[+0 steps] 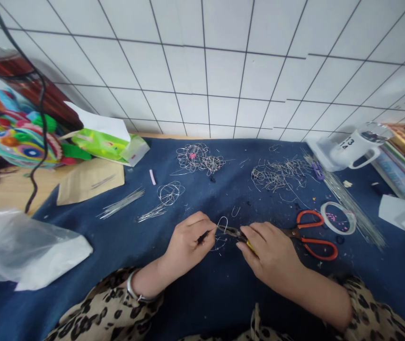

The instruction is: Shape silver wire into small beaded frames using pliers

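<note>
My left hand (190,240) pinches a thin silver wire (227,220), which bends up into a small loop between my hands. In my right hand (272,253) is a pair of pliers (236,232) with a yellow handle, its dark jaws pointing left at the wire. Whether the jaws grip the wire is too small to tell. Just beyond the pliers, a small U-shaped wire piece (235,211) lies on the blue cloth (202,293). Scissors with orange handles (319,249) rest beside my right hand, their blades partly hidden by it.
Tangled wire heaps (199,158) (279,174) lie toward the wall. Straight wires (122,203) are at left, and a longer bundle (355,206) at right near a round clear dish (338,203) with pink beads. A white mug (358,147) and a plastic bag (21,251) stand at the sides.
</note>
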`<state>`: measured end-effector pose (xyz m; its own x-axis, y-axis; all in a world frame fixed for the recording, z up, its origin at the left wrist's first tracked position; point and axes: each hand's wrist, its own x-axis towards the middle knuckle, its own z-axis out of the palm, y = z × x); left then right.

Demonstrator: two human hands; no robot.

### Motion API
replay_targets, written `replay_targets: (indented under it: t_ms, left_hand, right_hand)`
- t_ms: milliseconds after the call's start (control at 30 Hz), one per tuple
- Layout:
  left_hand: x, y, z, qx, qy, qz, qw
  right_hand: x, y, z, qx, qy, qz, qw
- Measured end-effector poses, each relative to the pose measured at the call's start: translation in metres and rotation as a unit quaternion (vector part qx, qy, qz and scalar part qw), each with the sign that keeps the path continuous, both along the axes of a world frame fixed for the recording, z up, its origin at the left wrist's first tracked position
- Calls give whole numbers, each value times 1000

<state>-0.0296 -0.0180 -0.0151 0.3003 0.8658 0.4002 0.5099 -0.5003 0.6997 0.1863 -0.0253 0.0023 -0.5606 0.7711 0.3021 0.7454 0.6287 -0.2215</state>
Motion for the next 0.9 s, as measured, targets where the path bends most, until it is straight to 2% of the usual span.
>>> replay_targets:
  t_ms: [133, 433, 700, 900]
  left_hand:
    - [0, 0, 0, 2, 7, 5, 1000]
    - [-1, 1, -2, 10, 17, -2, 1000]
    - [-1, 1, -3, 9, 24, -1, 1000]
    - [-1, 1, 1, 2, 21, -11, 1000]
  right_hand:
    - [0, 2, 0, -42, 25, -2, 999]
    - [1, 2, 0, -62, 43, 1, 997]
    - [0, 2, 0, -14, -11, 6, 1000]
    - [1, 3, 0, -40, 5, 8, 999]
